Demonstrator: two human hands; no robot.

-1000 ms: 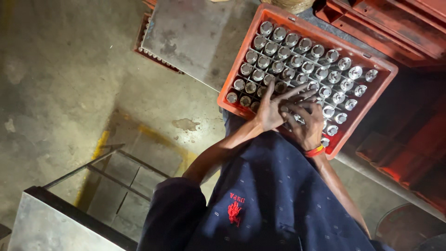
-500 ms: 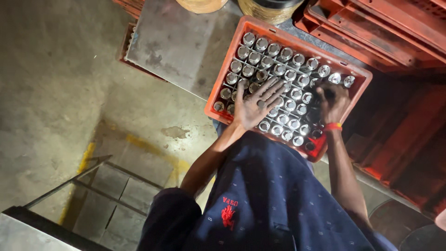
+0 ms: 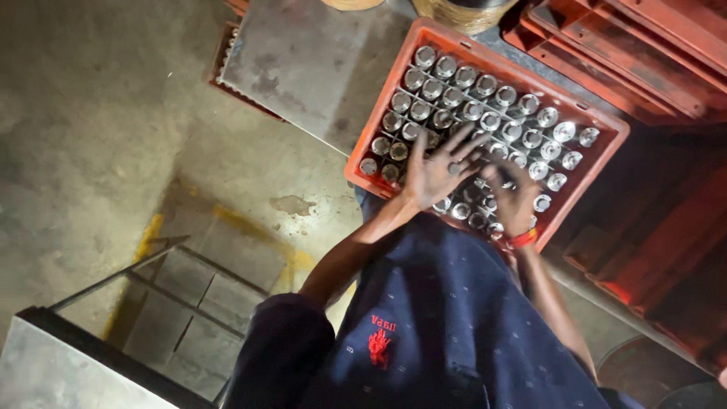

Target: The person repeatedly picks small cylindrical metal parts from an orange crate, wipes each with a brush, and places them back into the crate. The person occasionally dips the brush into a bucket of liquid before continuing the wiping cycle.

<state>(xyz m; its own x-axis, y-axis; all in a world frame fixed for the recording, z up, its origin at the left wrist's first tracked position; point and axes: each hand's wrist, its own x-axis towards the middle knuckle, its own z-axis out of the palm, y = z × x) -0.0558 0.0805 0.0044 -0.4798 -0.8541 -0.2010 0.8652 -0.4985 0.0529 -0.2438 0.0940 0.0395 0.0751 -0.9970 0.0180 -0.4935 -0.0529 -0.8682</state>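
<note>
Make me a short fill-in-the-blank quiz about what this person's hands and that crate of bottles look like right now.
1. The bottles stand in a crate coloured ____.
2. The left hand lies on the bottle tops with its fingers spread ____.
3. The right hand wears a red band on its ____.
4. The person's shirt is dark ____.

Missing words: orange; wide; wrist; blue
</note>
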